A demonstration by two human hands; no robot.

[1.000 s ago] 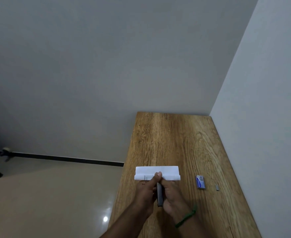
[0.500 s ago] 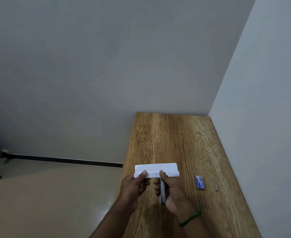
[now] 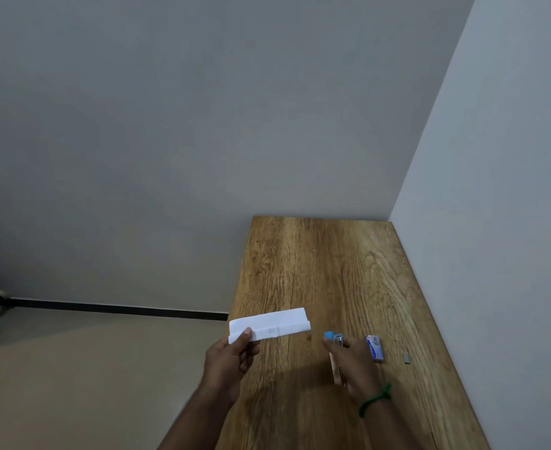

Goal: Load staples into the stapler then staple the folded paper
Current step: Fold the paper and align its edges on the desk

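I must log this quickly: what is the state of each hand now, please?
Left hand: closed on the folded white paper.
Right hand: closed on the small stapler with a blue tip.

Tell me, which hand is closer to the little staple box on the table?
The right hand, holding the stapler, sits just left of the staple box. The left hand is far off to the left, holding the folded paper.

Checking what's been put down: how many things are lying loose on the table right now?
2. A staple box lies right of the right hand; a small staple strip lies further right, near the wall. Paper and stapler are held. More may hide under the arms.
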